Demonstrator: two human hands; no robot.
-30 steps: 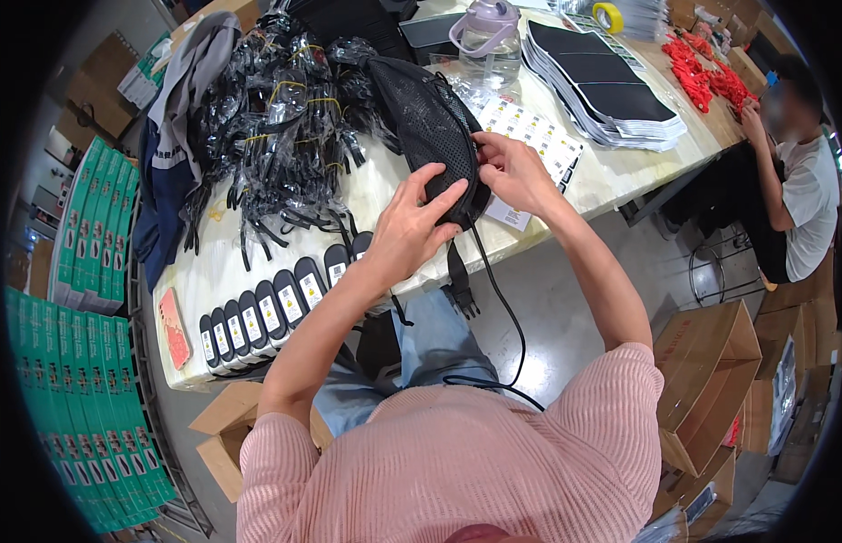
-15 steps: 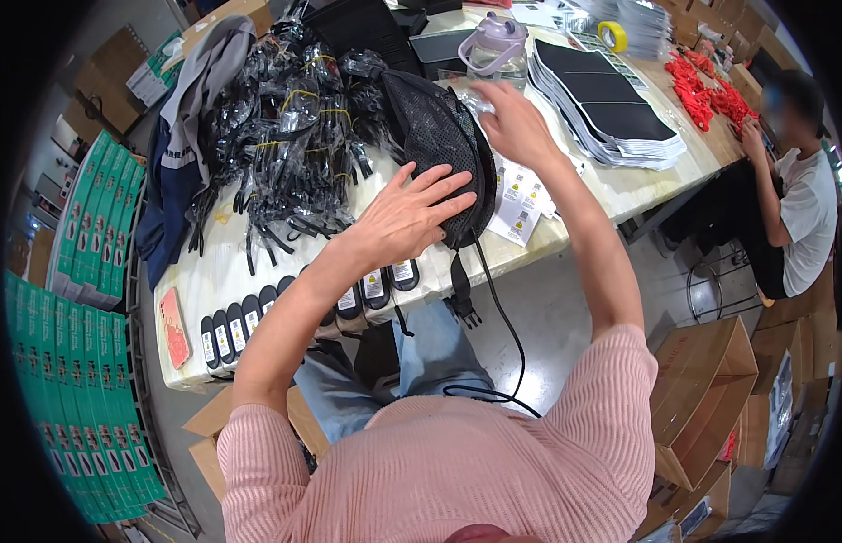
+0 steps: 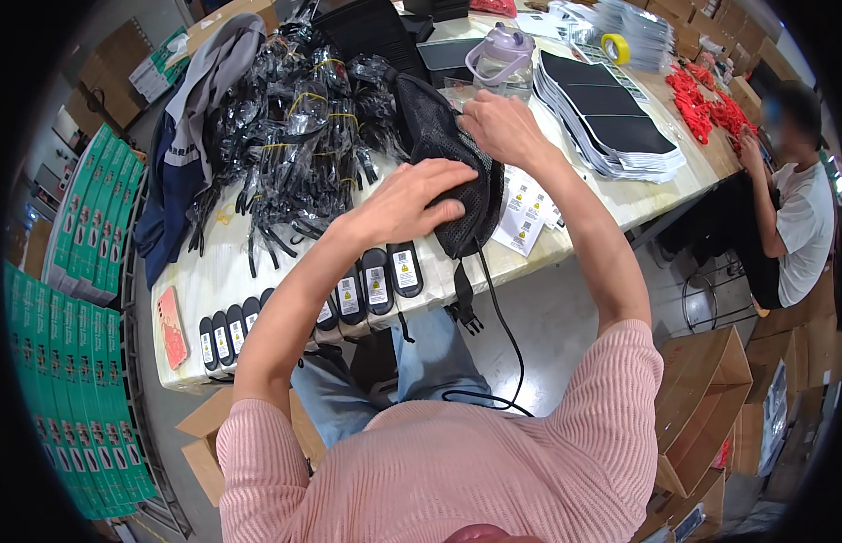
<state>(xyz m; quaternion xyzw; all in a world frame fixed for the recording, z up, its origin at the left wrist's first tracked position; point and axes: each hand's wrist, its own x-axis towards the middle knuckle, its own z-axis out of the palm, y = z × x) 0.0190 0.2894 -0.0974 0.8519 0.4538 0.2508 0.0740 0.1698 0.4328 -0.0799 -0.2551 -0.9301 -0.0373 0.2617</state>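
A black mesh bag (image 3: 471, 213) lies near the front edge of the table, its mesh side up. My left hand (image 3: 407, 201) holds it from the left, fingers bent over the mesh and thumb below them. On the bag's far right edge, my right hand (image 3: 502, 128) is closed with its fingertips on the fabric; what lies under them is hidden. A black cord (image 3: 513, 339) runs from the bag's near end over the table edge toward my lap. Beside it dangles a strap with a black buckle (image 3: 464, 312).
Black oval pieces with labels (image 3: 376, 282) line the front edge, near a phone (image 3: 171, 328). Bagged black straps (image 3: 285, 136) pile up at left. White label sheets (image 3: 524, 217), a bottle (image 3: 502, 59) and stacked black sheets (image 3: 611, 109) stand right. A person (image 3: 792, 199) works with red items.
My right hand has come down onto the bag's edge and closed. My left hand's spread fingers have drawn together and bent over the mesh. The bag looks flatter and slightly shifted.
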